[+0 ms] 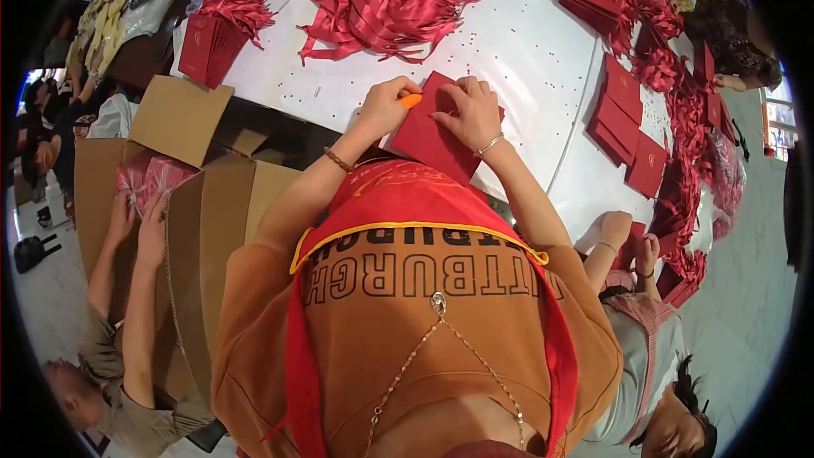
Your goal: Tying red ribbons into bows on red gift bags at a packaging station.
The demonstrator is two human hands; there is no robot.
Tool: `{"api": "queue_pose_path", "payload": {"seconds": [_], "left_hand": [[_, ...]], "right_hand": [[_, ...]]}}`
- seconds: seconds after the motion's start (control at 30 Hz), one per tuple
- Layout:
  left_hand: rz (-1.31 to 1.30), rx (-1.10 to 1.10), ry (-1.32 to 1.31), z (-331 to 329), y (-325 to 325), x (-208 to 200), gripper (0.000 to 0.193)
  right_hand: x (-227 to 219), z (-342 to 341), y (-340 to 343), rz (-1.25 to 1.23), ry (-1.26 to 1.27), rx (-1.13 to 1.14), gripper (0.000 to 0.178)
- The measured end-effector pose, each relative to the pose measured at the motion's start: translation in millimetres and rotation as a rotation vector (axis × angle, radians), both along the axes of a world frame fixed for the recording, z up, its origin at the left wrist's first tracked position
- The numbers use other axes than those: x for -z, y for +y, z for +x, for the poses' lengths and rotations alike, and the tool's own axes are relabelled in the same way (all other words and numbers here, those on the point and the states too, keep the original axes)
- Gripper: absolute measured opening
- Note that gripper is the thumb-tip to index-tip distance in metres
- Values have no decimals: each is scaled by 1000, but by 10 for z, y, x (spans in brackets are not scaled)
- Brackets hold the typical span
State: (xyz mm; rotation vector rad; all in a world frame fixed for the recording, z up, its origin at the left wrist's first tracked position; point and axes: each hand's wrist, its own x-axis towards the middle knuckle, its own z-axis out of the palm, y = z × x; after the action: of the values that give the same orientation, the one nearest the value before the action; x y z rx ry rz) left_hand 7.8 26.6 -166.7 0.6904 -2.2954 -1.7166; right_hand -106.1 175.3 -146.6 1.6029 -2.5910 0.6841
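Note:
In front of my body a flat red paper bag or folder (440,146) lies tilted at the table's near edge; its exact kind is not plain. My right hand (476,112) is on its upper right part, thumb and fingers bent together against the red sheet. At the bag's left edge is my left hand (388,105), fingers curled closed. A small orange piece (410,101) shows at the left fingertips, and its kind is too small to make out. The red apron (407,197) hides the bag's lower end.
Red ribbons (394,0) lie heaped on the white table (517,34), with tiny red bits scattered about. Red bags stand in a stack (208,47) at far left; more bags (617,110) lie right. A cardboard box (225,203) stands left. Co-workers' hands (153,225) work nearby.

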Motion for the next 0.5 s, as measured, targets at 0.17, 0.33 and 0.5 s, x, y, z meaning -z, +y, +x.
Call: {"api": "queue_pose_path", "payload": {"seconds": [0.17, 0.33, 0.5], "left_hand": [[-128, 0, -38, 95, 50, -59, 13], [-178, -19, -48, 180, 51, -89, 13], [-238, 53, 37, 163, 104, -31, 16]], "right_hand": [[-30, 42, -42, 175, -6, 141, 47], [-109, 166, -85, -11, 98, 68, 43], [-299, 175, -125, 108, 108, 4, 32]]}}
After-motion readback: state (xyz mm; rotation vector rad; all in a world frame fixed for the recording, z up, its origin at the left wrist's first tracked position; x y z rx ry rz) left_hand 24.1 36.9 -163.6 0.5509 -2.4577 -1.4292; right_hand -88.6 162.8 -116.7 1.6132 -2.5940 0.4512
